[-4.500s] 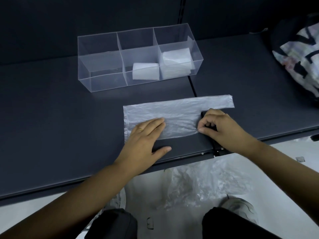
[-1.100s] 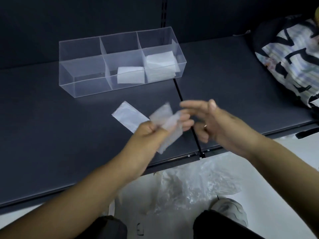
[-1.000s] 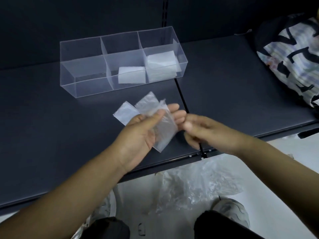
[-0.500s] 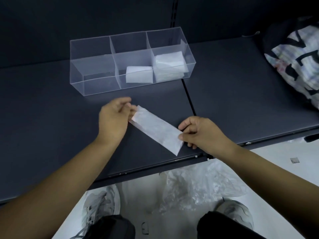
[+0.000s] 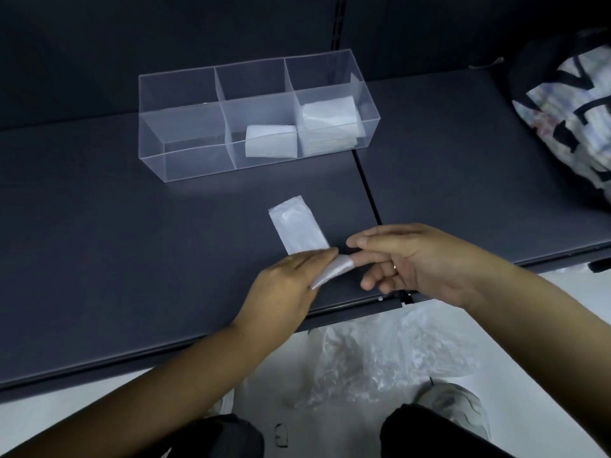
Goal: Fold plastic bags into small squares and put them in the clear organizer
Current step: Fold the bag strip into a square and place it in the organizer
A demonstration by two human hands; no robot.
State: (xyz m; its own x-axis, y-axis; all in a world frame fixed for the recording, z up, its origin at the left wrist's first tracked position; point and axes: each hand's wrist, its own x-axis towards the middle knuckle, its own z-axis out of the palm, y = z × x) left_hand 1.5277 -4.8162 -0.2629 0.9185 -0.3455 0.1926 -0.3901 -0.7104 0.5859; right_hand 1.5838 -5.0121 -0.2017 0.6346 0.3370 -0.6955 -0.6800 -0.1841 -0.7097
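Note:
A plastic bag [image 5: 297, 229] folded into a narrow translucent strip lies on the dark shelf, pointing away from me. Its near end curls up off the shelf. My left hand [image 5: 287, 285] pinches that raised end. My right hand [image 5: 423, 262] has straight fingers, and one fingertip touches the curl of the strip. Behind it stands the clear organizer [image 5: 185, 94] with three compartments. A folded bag [image 5: 269, 140] lies in the middle one, a stack of folded bags [image 5: 329, 122] fills the right one, and the left one holds nothing.
A patterned black and white bag [image 5: 568, 117] sits at the right end of the shelf. Loose crumpled plastic bags [image 5: 380, 355] lie on the floor below the shelf edge, between my shoes. A seam [image 5: 367, 190] divides the shelf panels.
Half a second ago each hand held one end of the strip lying slantwise. My left hand has come to the near end, the strip has turned to point away, and its near end has lifted.

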